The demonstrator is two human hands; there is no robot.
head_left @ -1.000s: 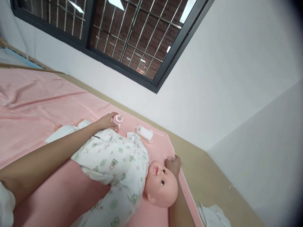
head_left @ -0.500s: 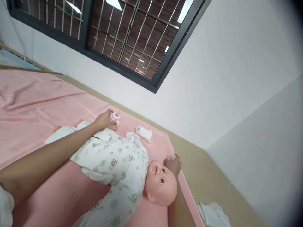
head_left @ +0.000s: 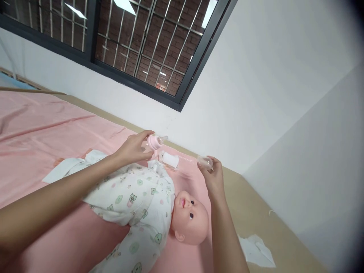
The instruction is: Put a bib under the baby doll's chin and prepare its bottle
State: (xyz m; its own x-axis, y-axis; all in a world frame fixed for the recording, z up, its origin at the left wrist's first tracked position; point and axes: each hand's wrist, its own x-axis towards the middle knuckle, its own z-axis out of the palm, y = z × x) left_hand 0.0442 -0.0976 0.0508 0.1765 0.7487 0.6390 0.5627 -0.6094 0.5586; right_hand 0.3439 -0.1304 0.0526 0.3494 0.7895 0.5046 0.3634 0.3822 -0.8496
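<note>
My left hand [head_left: 136, 147] is closed round a baby bottle [head_left: 155, 142] with a pink collar, tilted so its clear teat points right. Its lower part is mostly hidden by my fingers. To the right, my right hand [head_left: 214, 176] grips a clear bottle cap [head_left: 205, 162], raised above the edge of the pink sheet. Below both hands lies a baby doll [head_left: 193, 218] on its back, dressed in a white patterned outfit [head_left: 133, 193]. My left forearm passes over the doll's body. My right forearm runs beside its head.
A small pack [head_left: 170, 160] in clear wrapping lies between my hands on the pink sheet [head_left: 25, 125]. White cloth or paper [head_left: 257, 250] rests on the tan surface [head_left: 241, 197] at right. Behind stands a white wall [head_left: 227, 113] with a barred window [head_left: 142, 45].
Both hands have risen. The bottle has come up and tipped to the right, and the clear cap has been lifted from beside the doll's head. The view has shifted slightly.
</note>
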